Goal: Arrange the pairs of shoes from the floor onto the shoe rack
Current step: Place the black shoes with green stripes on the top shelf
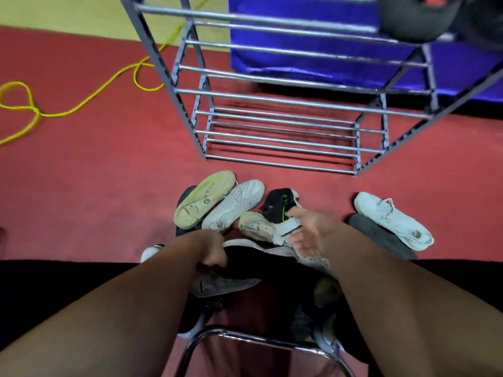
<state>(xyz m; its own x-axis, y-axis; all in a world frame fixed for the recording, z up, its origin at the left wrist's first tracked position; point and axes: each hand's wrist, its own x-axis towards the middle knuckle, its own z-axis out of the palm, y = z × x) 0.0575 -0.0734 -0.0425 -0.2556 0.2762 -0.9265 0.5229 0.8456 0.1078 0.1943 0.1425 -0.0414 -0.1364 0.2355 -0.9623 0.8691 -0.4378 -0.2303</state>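
**Desk:** Which step are you on?

**Operator:** Picking up. I'm looking down over a pile of shoes on the red floor, just in front of the grey metal-bar shoe rack. Every shelf I can see into is bare. One dark shoe sits on the top tier at the upper right edge, so I judge the task has barely begun.

**Desk:** What are the hands doing?

**Operator:** The left hand has its fingers curled tight over the collar of a black sneaker with a white sole, which lies on its side at the near edge of the pile. The right hand is spread wide, palm showing, and holds nothing. It reaches toward a black sneaker with a green stripe. The frame is smeared there, so a fingertip may be touching that shoe, but I can't be sure.

**Desk:** And next?

**Operator:** First I need to find the true mate of the shoe in my left hand. The green-striped one may not match, and several shoes overlap. Then the right hand needs a firm hold on the mate's heel or collar, both shoes have to lift clear of the pile, and they go side by side across the bars of one shelf. A white lace-up sneaker lies apart on the right and can wait.
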